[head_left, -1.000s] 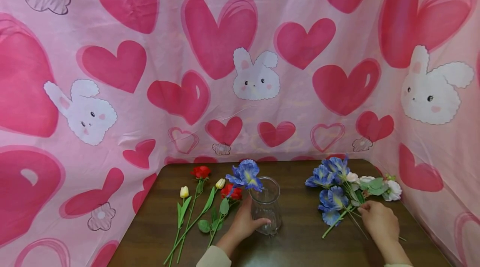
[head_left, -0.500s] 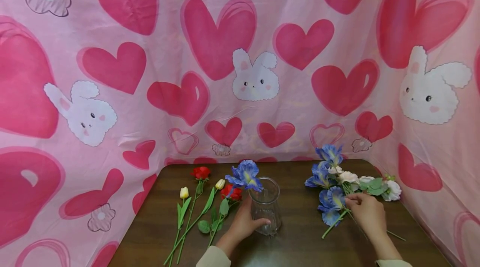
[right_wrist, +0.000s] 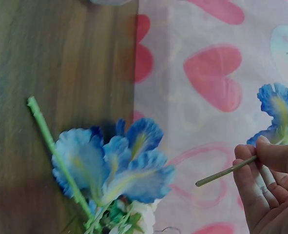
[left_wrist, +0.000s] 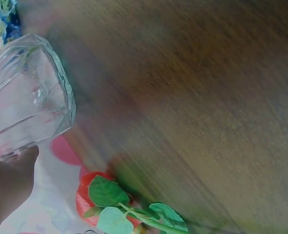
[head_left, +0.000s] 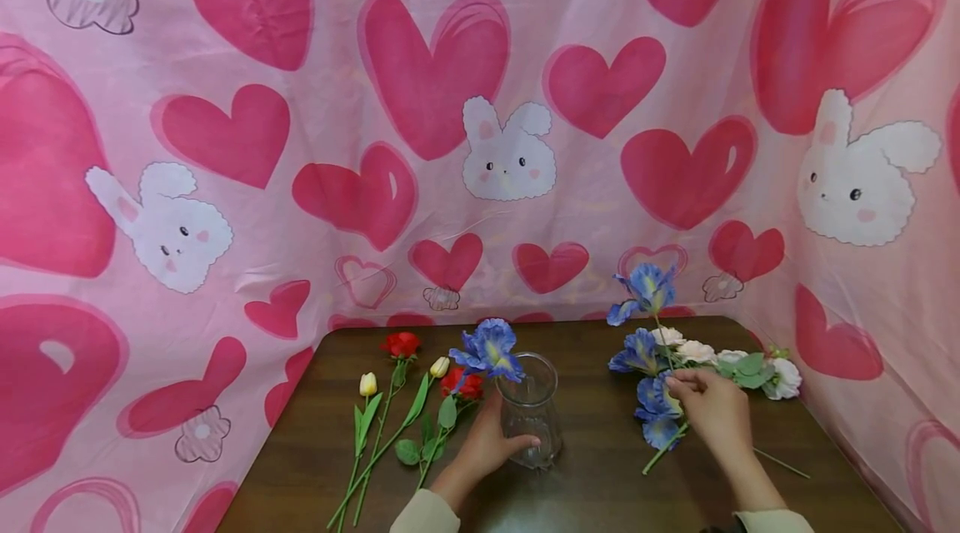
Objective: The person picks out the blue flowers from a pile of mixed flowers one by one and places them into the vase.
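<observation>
My left hand [head_left: 487, 445] grips the side of a clear glass vase [head_left: 536, 425], thumb across its front. In the left wrist view the vase [left_wrist: 31, 92] is cut off by the frame edge. A blue iris bloom [head_left: 491, 350] leans over the vase's left rim; its stem is hard to make out. At the right, my right hand [head_left: 716, 416] pinches the thin stem of another blue iris [head_left: 651, 290], its bloom raised above the pile. The right wrist view shows the lower stem [right_wrist: 221, 174] between thumb and fingers. More blue irises [head_left: 660, 408] lie just beneath that hand.
White and pale pink flowers [head_left: 780, 379] with green leaves lie right of the irises. Left of the vase lie red roses [head_left: 401, 344] and yellow-white tulips [head_left: 367, 385] on the brown table [head_left: 592, 491]. A pink heart-print cloth [head_left: 585, 208] hangs behind.
My right hand has moved left, lifting one blue iris out of the pile so its bloom rises up. The left hand and vase have stayed put.
</observation>
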Demonstrator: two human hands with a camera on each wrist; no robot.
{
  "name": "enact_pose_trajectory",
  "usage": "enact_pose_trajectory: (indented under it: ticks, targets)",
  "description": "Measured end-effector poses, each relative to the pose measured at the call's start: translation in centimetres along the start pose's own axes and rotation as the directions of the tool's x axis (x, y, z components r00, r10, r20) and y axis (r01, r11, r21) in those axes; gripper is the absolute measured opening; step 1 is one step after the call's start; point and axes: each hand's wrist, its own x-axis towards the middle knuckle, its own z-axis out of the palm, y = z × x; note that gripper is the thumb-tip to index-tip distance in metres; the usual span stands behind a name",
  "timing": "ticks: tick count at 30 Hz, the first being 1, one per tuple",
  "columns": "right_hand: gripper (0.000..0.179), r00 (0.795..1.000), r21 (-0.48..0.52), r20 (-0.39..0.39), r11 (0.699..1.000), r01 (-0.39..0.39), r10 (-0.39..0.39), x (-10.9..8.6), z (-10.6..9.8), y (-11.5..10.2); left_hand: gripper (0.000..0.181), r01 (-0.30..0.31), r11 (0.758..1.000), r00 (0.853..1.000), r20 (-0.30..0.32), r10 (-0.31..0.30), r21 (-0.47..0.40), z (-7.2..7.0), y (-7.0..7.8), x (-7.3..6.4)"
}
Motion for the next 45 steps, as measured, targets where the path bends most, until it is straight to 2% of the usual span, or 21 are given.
enact_pose_trajectory:
  ticks: [6, 10, 14, 21, 26, 29, 33, 35, 41, 45]
  targets:
    - [0.015, 0.995, 0.046, -0.078, 0.996, 0.073, -0.069, 0.0, 0.2, -1.6, 0.101, -0.039, 0.999, 0.999, 0.017, 0.039, 0.018, -0.2, 0.0, -0.2]
    - [0.015, 0.993, 0.088, -0.096, 0.993, 0.083, -0.075, -0.1, 0.3, -2.4, 0.099, -0.019, 1.000, 0.999, 0.031, 0.019, 0.016, -0.6, 0.2, -0.6]
    - [0.017, 0.993, 0.127, -0.099, 0.989, 0.070, -0.057, -0.3, 0.1, -3.2, 0.095, 0.003, 0.998, 1.000, 0.007, -0.004, 0.067, -1.5, 0.7, -1.5]
    - [0.018, 0.992, 0.162, -0.117, 0.985, 0.064, -0.046, -0.4, -0.3, -4.6, 0.075, -0.086, 0.968, 0.993, -0.059, 0.102, 0.235, -3.5, 2.0, -2.7]
    - [0.017, 0.990, 0.204, -0.134, 0.976, 0.076, -0.049, -0.4, -0.5, -5.3, 0.060, -0.111, 0.946, 0.986, -0.087, 0.143, 0.306, -4.6, 3.4, -3.2]
    - [0.014, 0.980, 0.216, -0.182, 0.970, 0.116, -0.077, -0.5, -0.4, -5.8, 0.052, -0.114, 0.936, 0.983, -0.096, 0.154, 0.332, -5.0, 4.3, -3.2]
    - [0.011, 0.949, 0.196, -0.271, 0.956, 0.217, -0.160, -0.5, -0.1, -6.5, 0.042, -0.135, 0.945, 0.979, -0.105, 0.173, 0.297, -5.5, 5.7, -3.0]
    - [0.011, 0.941, 0.206, -0.283, 0.946, 0.251, -0.188, -0.5, 0.0, -7.0, 0.038, -0.157, 0.953, 0.975, -0.110, 0.191, 0.258, -5.7, 6.6, -2.9]
    - [0.010, 0.954, 0.278, -0.232, 0.927, 0.252, -0.190, -1.0, 0.0, -8.7, 0.035, -0.214, 0.967, 0.967, -0.107, 0.230, 0.141, -6.1, 8.9, -2.2]
    - [0.010, 0.954, 0.291, -0.217, 0.919, 0.267, -0.208, -1.4, 0.4, -9.5, 0.033, -0.233, 0.971, 0.965, -0.110, 0.237, 0.046, -6.1, 10.2, -1.5]
